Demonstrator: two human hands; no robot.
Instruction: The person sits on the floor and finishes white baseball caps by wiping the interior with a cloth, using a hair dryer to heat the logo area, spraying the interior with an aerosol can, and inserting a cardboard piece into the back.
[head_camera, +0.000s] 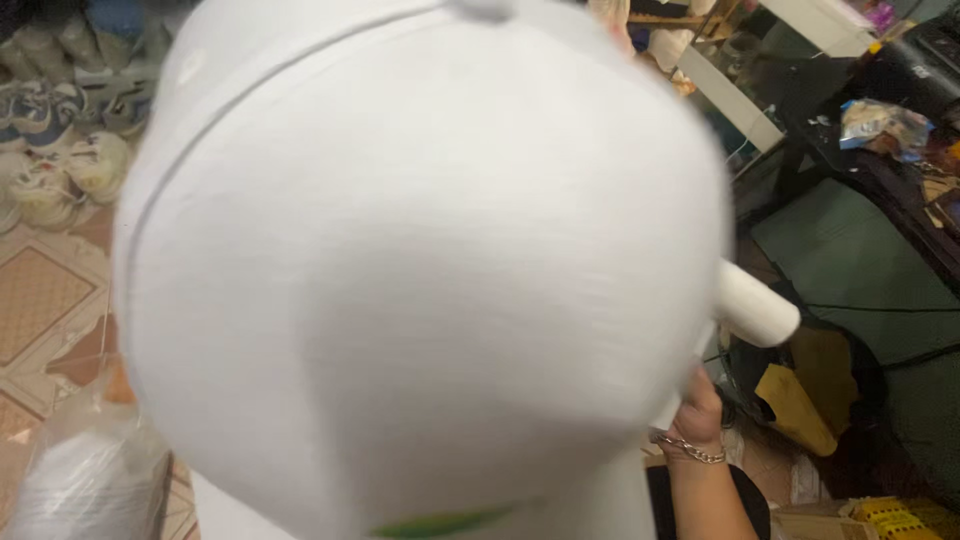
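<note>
A large white cloth garment (420, 260), blurred, fills most of the view and is held up close to the camera. A seam line curves across its upper left, and a green strip shows at its lower edge. My right hand (700, 410), with a chain bracelet on the wrist, grips the garment's lower right edge. A white tube-shaped part (757, 305), perhaps a sleeve, sticks out just above that hand. My left hand is hidden, probably behind the cloth.
Several pairs of shoes (60, 140) lie on the patterned tile floor (40, 300) at the left. A clear plastic bag (90, 480) sits at the lower left. At the right are a dark table (890, 170) with packets and a yellow bag (800, 400).
</note>
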